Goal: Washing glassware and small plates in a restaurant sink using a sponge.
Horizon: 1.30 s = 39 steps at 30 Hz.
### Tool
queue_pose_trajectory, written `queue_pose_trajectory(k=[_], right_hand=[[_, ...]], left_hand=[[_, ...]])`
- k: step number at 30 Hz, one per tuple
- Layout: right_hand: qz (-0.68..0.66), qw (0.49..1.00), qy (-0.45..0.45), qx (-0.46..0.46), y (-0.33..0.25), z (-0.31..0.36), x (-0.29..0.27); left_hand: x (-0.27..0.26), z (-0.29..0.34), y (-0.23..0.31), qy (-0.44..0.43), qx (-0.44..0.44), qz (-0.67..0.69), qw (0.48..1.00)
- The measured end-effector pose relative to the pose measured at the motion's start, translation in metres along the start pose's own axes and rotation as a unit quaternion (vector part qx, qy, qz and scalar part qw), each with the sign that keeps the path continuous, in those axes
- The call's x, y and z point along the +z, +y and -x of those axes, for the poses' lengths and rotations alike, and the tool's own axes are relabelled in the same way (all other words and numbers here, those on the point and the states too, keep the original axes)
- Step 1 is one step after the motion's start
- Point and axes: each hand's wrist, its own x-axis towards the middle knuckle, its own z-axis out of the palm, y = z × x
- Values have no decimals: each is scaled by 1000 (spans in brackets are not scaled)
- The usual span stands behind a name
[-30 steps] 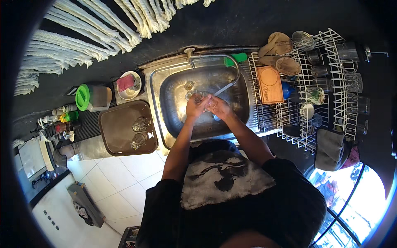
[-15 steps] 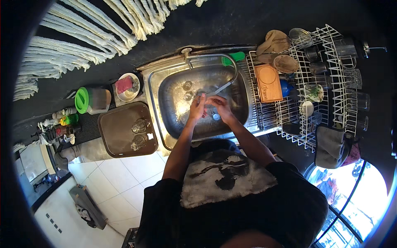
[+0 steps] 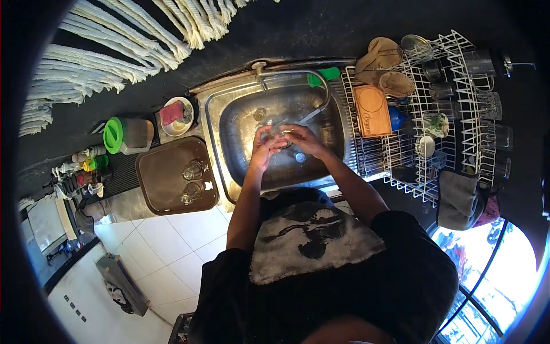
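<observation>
Over the middle of the sink (image 3: 226, 152), my two hands are cupped round a clear glass (image 3: 278, 130), mostly hidden by fingers. My left hand (image 3: 264, 150) curls about its left side, and my right hand (image 3: 306, 140) grips it from the right. The curved tap (image 3: 329, 94) reaches over from behind, its pale spout end just beyond my right hand. A second clear glass (image 3: 260, 113) stands on the sink floor beyond my left fingers. Close to my right wrist is the round drain (image 3: 299, 157).
A brown tray (image 3: 160, 178) with two clear glasses (image 3: 193, 182) sits left of the sink. Behind it are a bowl (image 3: 186, 127) with a pink sponge (image 3: 172, 113) and a green-lidded container (image 3: 113, 136). To the right, a white dish rack (image 3: 424, 189) holds glasses, cups and a wooden board (image 3: 372, 114).
My hands have spread from a close, overlapping hold to opposite sides of the glass. My left hand has moved left and now covers where another glass showed in the sink.
</observation>
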Motion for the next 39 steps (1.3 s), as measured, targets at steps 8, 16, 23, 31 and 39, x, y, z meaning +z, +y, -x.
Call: queue_pose_trajectory(k=[8, 16, 23, 31, 39], right_hand=[[-62, 995, -78, 33, -13, 0, -4], [-168, 984, -41, 29, 2, -8, -13], [-147, 988, -32, 38, 0, 0, -16], [-185, 981, 23, 58, 15, 6, -18], [-109, 990, 81, 30, 13, 10, -2]], left_hand=[[11, -10, 24, 46, -128, -70, 988], [18, -15, 34, 92, -204, -19, 974], [27, -6, 34, 27, -100, 21, 994], [31, -12, 29, -13, -71, -148, 986], [22, -11, -3, 20, 143, -200, 969]])
